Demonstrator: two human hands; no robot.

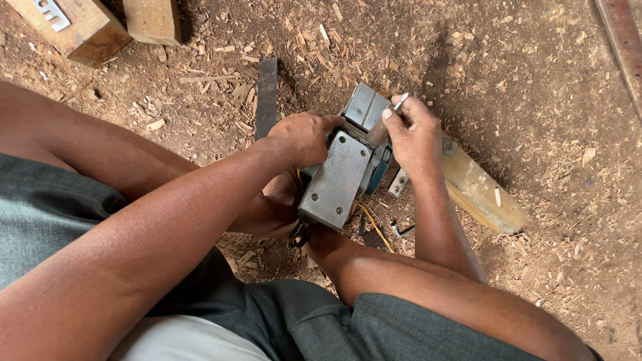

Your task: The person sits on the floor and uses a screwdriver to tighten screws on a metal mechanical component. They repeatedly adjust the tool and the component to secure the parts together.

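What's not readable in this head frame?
- Small metal tool in the right hand: mostly hidden by the fingers, kind unclear.
- Upturned power planer: near side covered by the left hand.
- Wood blocks at the top edge: cut off.
- Small metal part on the sawdust: too small to identify.

Dirt floor [548,80] (strewn with wood shavings), dark flat bar [266,93], wooden blocks [100,27]

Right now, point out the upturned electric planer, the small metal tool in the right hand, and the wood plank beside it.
electric planer [336,179], head view, flat grey sole plate.
small metal tool [400,101], head view, shiny tip above the right hand's fingers.
wood plank [483,194], head view, pale top face.
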